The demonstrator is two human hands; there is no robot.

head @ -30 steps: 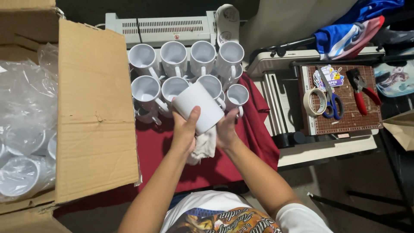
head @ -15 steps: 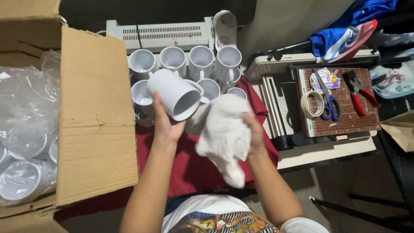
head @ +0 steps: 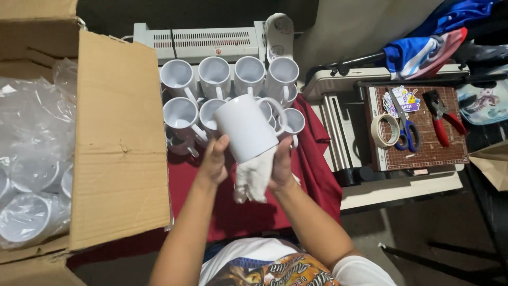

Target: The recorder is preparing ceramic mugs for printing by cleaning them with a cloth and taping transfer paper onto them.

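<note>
Red cloth [head: 317, 159] covers the counter; my left hand [head: 214, 161] and right hand [head: 280, 164] grip closed around a white mug [head: 246, 127] and rag [head: 254, 177]. Eight mugs [head: 214, 77] stand beyond, wrapped ones [head: 26, 217] left.

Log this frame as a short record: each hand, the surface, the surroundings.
Left hand: left hand grips the plain white ceramic mug from the side
Right hand: right hand presses a white cloth against the mug's base
Surface: dark red fabric with more white mugs in rows
Left: open cardboard box of plastic-wrapped mugs
Right: blue-handled scissors, tape roll, red pliers
</note>
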